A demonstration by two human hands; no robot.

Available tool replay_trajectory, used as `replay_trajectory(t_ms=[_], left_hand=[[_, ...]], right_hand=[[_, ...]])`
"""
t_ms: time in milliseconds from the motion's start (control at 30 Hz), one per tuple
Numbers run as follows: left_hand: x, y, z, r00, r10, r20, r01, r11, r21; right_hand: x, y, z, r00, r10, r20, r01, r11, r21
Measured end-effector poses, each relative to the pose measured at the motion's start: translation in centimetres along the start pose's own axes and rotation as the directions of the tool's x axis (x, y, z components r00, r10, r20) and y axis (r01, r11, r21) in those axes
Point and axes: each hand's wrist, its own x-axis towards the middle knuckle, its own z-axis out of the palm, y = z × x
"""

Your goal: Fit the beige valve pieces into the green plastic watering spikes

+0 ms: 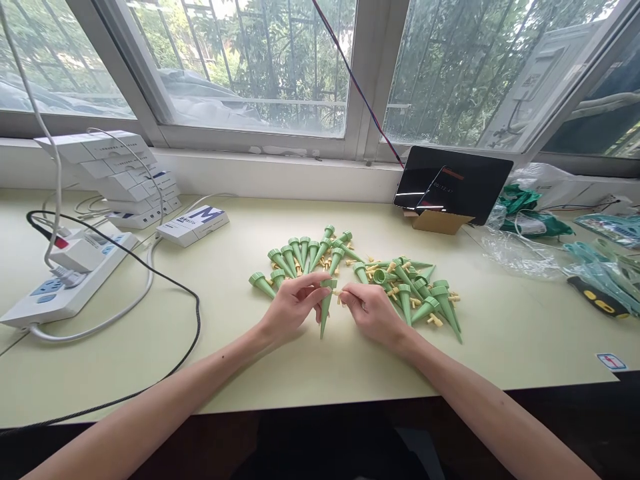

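My left hand (291, 301) is closed around the capped top of a green plastic watering spike (326, 313), whose tip points down over the table. Close on its right, my right hand (371, 308) pinches a small yellow valve (337, 293) at the side of the spike's cap; how far it sits in the cap I cannot tell. Behind the left hand lies a group of green spikes (287, 257) fanned out with yellow valves among them. Beyond the right hand is a looser pile of green spikes (405, 297) mixed with yellow valves (435, 321).
A white power strip (65, 280) with cables and a black cord (199, 313) lies at left, near stacked white boxes (135, 173) and a single box (194, 225). A tablet (465, 187) leans at back right. Plastic bags (535, 220) and a black-yellow handle (597, 298) lie far right.
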Motion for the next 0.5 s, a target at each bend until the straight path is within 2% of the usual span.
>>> replay_trajectory(t_ms=[500], left_hand=[[0.02,-0.19,0.11,1.000,-0.014,-0.011,0.014,1.000,-0.023]], right_hand=[[-0.05,-0.60,0.02,0.999,0.017,-0.030,-0.016,0.999,0.029]])
